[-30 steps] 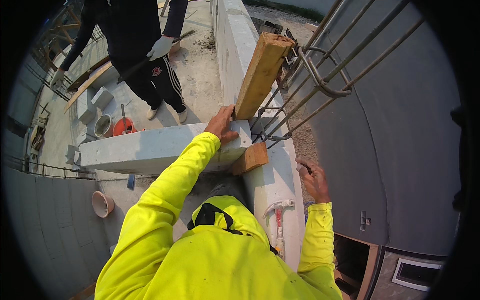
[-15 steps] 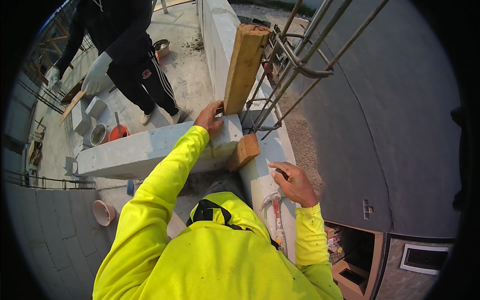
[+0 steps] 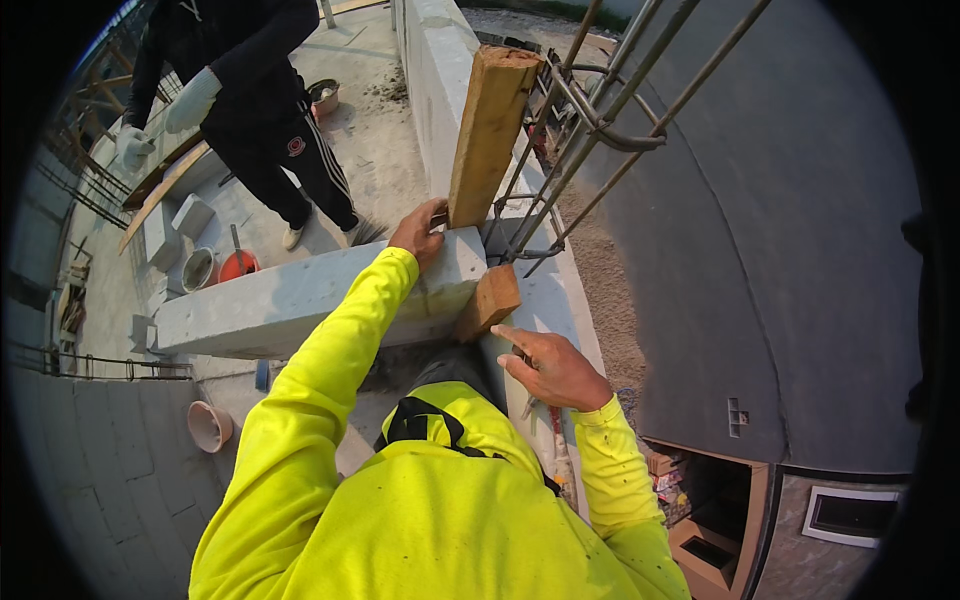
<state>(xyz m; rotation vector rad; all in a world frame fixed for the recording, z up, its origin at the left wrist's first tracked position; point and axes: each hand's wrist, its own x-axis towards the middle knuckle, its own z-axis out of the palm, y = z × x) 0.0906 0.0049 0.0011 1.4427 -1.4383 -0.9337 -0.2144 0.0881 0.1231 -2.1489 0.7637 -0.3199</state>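
Observation:
An upright wooden board point(image 3: 490, 140) stands at the wall corner. My left hand point(image 3: 418, 235) is curled against its lower left edge and rests on top of the pale block wall point(image 3: 300, 295); some fingertips are hidden. Below it, a short wooden block point(image 3: 490, 300) sits tilted in the corner between the two walls. My right hand point(image 3: 557, 370) points its index finger at the lower edge of this block, very close to it. Its other fingers are bent, with something dark and small by the thumb. Partly under that hand, a hammer point(image 3: 558, 440) with a red-and-tan handle lies along the right wall.
Steel rebar point(image 3: 600, 130) with tie loops rises beside the board. At the far left a co-worker in black point(image 3: 255, 110) with white gloves stands by a long plank point(image 3: 165, 195). Buckets point(image 3: 200, 268), loose blocks point(image 3: 192, 215) and a basin point(image 3: 209, 427) are on the floor.
My right hand has moved left and slightly forward to the short wooden block, now covering the hammer's head. My left hand stays put. The co-worker's gloved hands have shifted.

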